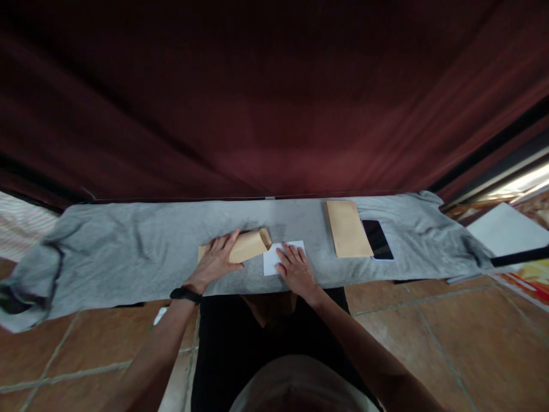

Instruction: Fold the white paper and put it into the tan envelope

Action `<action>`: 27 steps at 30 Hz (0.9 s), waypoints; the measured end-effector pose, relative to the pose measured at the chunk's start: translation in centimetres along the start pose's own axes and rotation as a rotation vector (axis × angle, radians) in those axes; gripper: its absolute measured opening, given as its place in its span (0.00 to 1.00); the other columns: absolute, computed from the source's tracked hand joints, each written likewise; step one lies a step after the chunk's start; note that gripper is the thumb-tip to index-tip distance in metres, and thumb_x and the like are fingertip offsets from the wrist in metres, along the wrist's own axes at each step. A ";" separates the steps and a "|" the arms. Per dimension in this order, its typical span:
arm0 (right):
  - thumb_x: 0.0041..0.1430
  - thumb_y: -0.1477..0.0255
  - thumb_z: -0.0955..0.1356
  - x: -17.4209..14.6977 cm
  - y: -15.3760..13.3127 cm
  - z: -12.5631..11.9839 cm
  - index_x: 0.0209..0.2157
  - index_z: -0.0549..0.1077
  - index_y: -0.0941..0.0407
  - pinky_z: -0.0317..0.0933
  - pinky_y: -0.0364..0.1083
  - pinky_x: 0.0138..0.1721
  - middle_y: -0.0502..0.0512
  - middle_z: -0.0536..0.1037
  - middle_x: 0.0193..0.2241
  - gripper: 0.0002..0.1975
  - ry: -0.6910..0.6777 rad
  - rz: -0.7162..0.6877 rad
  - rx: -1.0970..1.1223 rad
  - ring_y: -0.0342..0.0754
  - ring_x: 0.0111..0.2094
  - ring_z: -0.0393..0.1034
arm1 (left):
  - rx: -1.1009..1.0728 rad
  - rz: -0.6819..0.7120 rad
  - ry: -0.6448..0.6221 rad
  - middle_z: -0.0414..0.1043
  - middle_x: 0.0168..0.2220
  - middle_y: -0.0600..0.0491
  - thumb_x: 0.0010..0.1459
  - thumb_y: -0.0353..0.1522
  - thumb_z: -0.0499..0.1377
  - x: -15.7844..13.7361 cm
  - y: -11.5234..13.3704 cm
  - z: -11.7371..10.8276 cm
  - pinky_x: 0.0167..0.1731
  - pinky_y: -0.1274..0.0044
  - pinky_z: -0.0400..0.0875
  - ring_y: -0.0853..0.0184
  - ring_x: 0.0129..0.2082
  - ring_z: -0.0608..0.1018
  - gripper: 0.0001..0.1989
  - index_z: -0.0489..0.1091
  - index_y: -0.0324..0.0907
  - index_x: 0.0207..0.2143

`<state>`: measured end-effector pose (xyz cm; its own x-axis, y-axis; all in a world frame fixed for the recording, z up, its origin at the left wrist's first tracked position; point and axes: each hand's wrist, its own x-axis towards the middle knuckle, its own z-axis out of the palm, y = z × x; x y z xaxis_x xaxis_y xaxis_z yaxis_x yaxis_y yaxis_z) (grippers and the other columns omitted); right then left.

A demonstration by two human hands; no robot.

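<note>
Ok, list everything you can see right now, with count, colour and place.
brown envelope: 1, tan, on the cloth, mouth gaping toward the paper, under the left hand
white paper: 1, white, just right of that envelope, under the right hand
flat envelope: 1, tan, farther right on the cloth
phone: 1, black, screen dark, beside the flat envelope
grey cloth: 1, spread over the work surface
curtain: dark red, behind
white sheet: 1, far right
wristband: 1, black, left wrist
left hand: flat on the brown envelope
right hand: flat on the white paper
</note>
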<state>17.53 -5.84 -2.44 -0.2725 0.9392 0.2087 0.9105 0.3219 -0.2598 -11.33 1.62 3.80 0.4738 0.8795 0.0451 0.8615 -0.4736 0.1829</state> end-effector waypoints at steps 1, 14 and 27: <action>0.71 0.63 0.61 -0.2 0.5 -0.1 0.67 0.60 0.54 0.44 0.63 0.67 0.61 0.58 0.69 0.26 0.006 0.015 -0.010 0.59 0.68 0.53 | -0.007 -0.002 0.000 0.63 0.59 0.44 0.53 0.44 0.65 0.0 0.0 0.0 0.59 0.60 0.61 0.50 0.58 0.68 0.54 0.36 0.47 0.72; 0.71 0.66 0.59 -0.8 3.3 -1.7 0.67 0.60 0.62 0.43 0.63 0.68 0.65 0.59 0.68 0.27 0.037 0.155 -0.032 0.61 0.69 0.52 | -0.016 -0.111 -0.031 0.63 0.61 0.42 0.52 0.46 0.64 0.5 -0.2 0.7 0.63 0.55 0.51 0.48 0.62 0.65 0.53 0.39 0.46 0.72; 0.71 0.65 0.60 -0.3 -0.2 -0.6 0.68 0.59 0.59 0.46 0.60 0.67 0.65 0.59 0.68 0.27 0.017 0.064 -0.010 0.58 0.68 0.53 | -0.064 -0.031 0.213 0.49 0.71 0.39 0.66 0.45 0.53 -0.4 7.0 2.8 0.66 0.55 0.51 0.51 0.72 0.49 0.39 0.41 0.42 0.72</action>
<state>17.62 -6.22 -1.87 -0.2086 0.9556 0.2081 0.9289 0.2602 -0.2637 -4.97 -2.17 2.35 0.3921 0.8870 0.2440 0.8586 -0.4481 0.2492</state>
